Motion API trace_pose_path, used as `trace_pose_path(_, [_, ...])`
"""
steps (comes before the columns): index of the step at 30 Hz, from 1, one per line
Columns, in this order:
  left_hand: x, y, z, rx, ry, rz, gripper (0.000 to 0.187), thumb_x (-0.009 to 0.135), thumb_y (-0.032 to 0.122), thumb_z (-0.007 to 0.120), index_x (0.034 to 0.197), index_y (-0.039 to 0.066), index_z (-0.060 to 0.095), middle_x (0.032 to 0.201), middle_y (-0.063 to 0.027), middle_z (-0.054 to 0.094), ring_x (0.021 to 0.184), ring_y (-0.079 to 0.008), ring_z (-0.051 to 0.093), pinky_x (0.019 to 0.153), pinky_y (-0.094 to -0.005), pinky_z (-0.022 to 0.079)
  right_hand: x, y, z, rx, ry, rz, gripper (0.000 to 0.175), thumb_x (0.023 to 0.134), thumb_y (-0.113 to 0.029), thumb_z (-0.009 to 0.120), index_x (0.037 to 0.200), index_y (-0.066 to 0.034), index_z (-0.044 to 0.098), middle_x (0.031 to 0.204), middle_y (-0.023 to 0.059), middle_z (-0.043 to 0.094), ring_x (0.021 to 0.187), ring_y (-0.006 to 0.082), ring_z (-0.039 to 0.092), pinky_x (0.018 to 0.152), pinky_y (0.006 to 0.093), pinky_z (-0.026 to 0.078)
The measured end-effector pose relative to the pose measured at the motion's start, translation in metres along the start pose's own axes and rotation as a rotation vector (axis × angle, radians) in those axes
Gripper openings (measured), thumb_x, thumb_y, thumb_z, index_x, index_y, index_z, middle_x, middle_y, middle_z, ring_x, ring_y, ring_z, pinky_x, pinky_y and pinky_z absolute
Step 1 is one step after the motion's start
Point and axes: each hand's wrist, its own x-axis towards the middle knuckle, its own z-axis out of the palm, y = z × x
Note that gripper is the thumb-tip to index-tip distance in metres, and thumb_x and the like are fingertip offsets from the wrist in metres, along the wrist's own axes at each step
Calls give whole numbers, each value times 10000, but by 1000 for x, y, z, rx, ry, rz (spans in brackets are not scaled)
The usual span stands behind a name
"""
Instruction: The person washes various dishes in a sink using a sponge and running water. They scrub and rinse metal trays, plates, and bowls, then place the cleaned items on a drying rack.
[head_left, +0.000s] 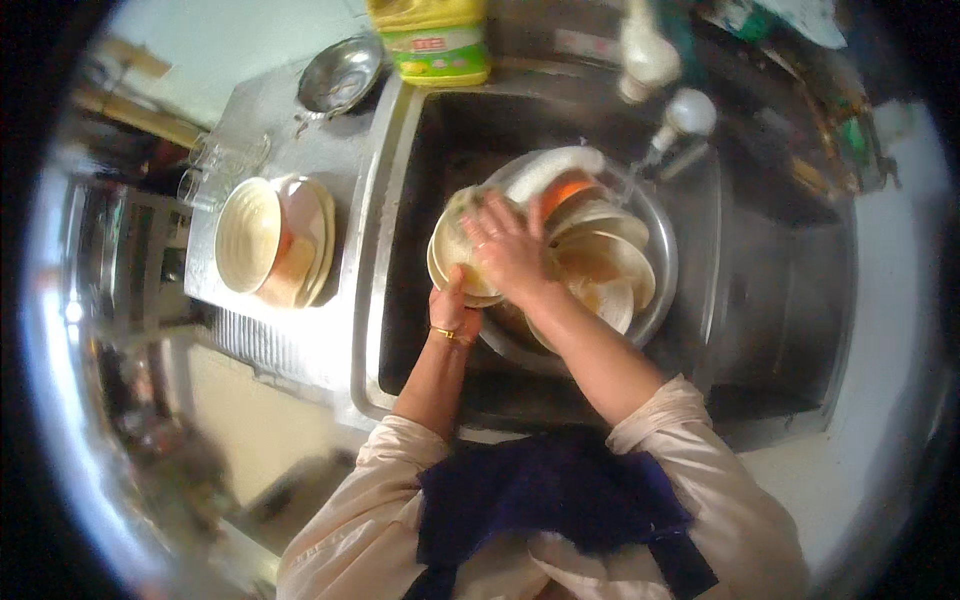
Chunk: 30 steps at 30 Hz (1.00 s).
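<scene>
My left hand (452, 311) grips the near edge of a pale round plate (448, 241), thumb on its upper face. A second rim shows just beneath it. My right hand (511, 241) lies across the plate's face with fingers spread. A small greenish-grey patch, perhaps a scouring pad, shows by its fingertips, too blurred to name. Both hands are over the left side of a round metal basin (667, 259) in the sink. Several pale dishes (626, 259), an orange-red piece (568, 191) and a white curved piece (551, 171) sit in the basin, partly hidden by my right arm.
Left of the sink (375, 247), a steel counter (292, 142) holds a cream bowl (247, 236) on its side against stacked plates (322, 240), clear glasses (225, 161) and a metal bowl (341, 75). A yellow jug (431, 45) and a white faucet (649, 64) stand behind.
</scene>
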Motion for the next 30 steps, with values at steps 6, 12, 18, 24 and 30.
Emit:
trace_pose_path(6, [-2,-5,11,-38,42,-24,558,898,373,601,1354,114,410,1313,-95,508,1182,-304,503,1010,-506,388,-2,37,-17,868,10,642,457,783,-148,658,1208,-38,531,1058,162,620,968,317,605,829,395,479])
trace_pose_path(12, [-5,-11,15,-232,55,-119,745,839,631,528,1382,143,385,1376,-66,456,1273,-298,417,1048,-539,327,-30,36,-25,914,184,616,286,812,-60,627,1067,61,579,956,144,648,891,200,606,820,327,476])
trace_pose_path(18, [-7,26,-4,-210,-35,-15,449,881,301,652,1240,63,522,1155,-85,603,1082,-267,569,956,-461,449,-35,52,-65,972,696,731,304,869,-87,601,1130,63,553,1049,147,636,933,226,605,843,332,472])
trace_pose_path(24, [-22,44,-15,-46,-123,-202,548,920,426,553,1304,49,450,1230,-109,555,1142,-271,527,968,-458,429,-40,40,-48,1018,366,785,343,863,-169,630,1133,29,556,1042,145,622,927,232,592,814,361,476])
trace_pose_path(30, [-43,58,-25,248,290,-157,511,955,390,508,1272,-6,447,1152,-137,585,1029,-275,594,887,-418,492,-58,-1,43,759,50,706,415,873,-206,549,1237,-14,493,1166,191,550,1109,341,505,914,448,420])
